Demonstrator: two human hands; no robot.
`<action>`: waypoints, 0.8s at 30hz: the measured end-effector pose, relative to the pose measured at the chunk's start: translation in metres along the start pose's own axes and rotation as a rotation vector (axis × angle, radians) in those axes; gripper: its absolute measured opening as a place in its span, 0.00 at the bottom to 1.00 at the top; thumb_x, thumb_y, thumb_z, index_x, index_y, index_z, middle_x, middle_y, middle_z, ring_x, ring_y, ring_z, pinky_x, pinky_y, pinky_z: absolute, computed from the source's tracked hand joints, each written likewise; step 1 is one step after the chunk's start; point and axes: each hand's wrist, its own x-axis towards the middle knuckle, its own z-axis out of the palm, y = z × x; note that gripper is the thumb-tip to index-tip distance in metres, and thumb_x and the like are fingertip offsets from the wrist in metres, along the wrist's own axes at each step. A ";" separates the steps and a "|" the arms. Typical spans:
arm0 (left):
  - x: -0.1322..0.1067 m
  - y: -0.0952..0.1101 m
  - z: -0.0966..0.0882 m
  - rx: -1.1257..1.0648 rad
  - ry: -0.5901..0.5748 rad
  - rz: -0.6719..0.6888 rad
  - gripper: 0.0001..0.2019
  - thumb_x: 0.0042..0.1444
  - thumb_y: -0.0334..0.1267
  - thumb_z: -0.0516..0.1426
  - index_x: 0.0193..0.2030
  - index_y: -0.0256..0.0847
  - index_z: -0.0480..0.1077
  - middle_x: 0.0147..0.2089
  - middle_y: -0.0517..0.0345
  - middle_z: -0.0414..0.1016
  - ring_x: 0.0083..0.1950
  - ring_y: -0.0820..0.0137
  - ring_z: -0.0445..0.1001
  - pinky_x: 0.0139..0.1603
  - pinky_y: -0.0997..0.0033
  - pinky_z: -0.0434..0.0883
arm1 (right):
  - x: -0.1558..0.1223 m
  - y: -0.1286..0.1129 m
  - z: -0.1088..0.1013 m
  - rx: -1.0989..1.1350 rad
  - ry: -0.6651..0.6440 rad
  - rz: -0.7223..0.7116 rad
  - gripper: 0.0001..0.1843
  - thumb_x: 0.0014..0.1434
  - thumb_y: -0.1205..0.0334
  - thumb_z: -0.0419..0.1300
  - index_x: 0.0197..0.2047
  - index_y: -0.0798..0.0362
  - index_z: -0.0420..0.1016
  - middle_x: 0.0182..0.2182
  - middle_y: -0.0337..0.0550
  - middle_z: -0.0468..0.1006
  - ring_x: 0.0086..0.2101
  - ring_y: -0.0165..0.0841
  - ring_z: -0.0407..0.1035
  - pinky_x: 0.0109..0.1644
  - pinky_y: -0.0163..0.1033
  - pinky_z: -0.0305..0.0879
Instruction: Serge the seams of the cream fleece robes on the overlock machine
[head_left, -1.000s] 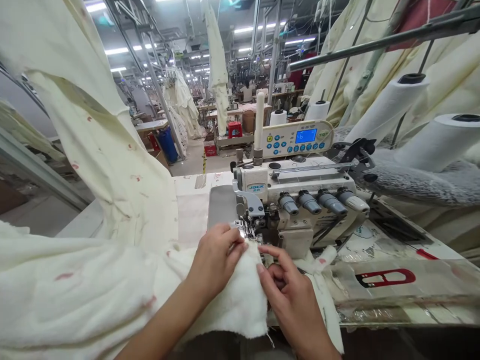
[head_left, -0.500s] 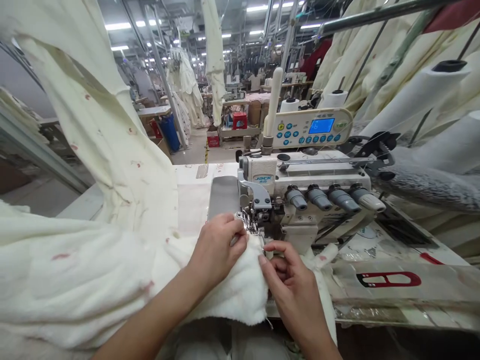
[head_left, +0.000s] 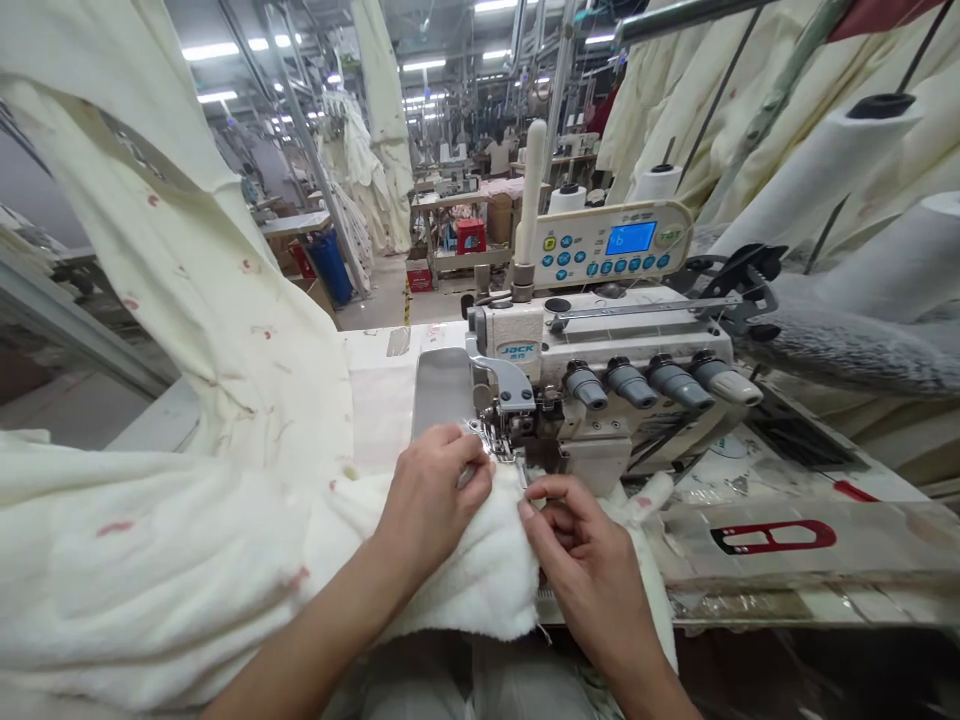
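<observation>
White fleecy fabric [head_left: 480, 570] with small reddish prints lies at the front of an overlock sewing machine [head_left: 517, 340]. Its upper edge reaches the presser foot [head_left: 499, 440]. My left hand [head_left: 435, 490] rests on the fabric just left of the foot, thumb and fingers pinched together on it. On the other side, my right hand [head_left: 581, 545] pinches the fabric's right edge between thumb and forefinger, with the other fingers curled. The exact grip of the left fingertips is partly hidden.
Long printed fabric [head_left: 255, 300] hangs at the left and runs onto the table. Red-handled thread snips [head_left: 776, 538] lie at the right. Thread cones [head_left: 817, 170] and a control panel [head_left: 615, 245] stand behind the machine.
The view has shifted slightly, so the machine appears a little further left. Both hands keep nearly the same hold at the fabric's edge.
</observation>
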 end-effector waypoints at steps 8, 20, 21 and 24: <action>0.005 -0.001 0.000 0.036 0.003 -0.036 0.06 0.55 0.31 0.54 0.27 0.40 0.65 0.30 0.60 0.70 0.34 0.70 0.69 0.33 0.72 0.64 | 0.007 -0.003 0.002 -0.029 0.052 -0.024 0.08 0.61 0.53 0.53 0.37 0.48 0.66 0.17 0.29 0.57 0.18 0.24 0.52 0.20 0.28 0.47; 0.008 -0.002 -0.017 0.133 -0.139 -0.073 0.04 0.58 0.36 0.51 0.37 0.41 0.66 0.40 0.54 0.70 0.44 0.63 0.68 0.44 0.62 0.65 | -0.020 0.010 -0.004 -0.144 -0.080 -0.422 0.15 0.64 0.70 0.47 0.47 0.48 0.69 0.42 0.43 0.71 0.43 0.28 0.69 0.44 0.31 0.67; 0.008 -0.002 -0.018 0.108 -0.142 -0.079 0.03 0.58 0.36 0.51 0.36 0.41 0.66 0.39 0.55 0.70 0.43 0.64 0.69 0.42 0.64 0.65 | -0.021 0.016 -0.002 -0.205 -0.040 -0.528 0.16 0.62 0.73 0.48 0.49 0.49 0.69 0.45 0.45 0.70 0.45 0.30 0.68 0.46 0.32 0.67; 0.011 -0.002 -0.019 0.061 -0.138 -0.089 0.04 0.57 0.36 0.52 0.33 0.41 0.65 0.36 0.58 0.70 0.39 0.66 0.69 0.38 0.67 0.64 | -0.019 0.030 0.004 -0.346 0.171 -0.798 0.19 0.58 0.78 0.52 0.49 0.51 0.69 0.40 0.46 0.70 0.43 0.32 0.67 0.45 0.37 0.67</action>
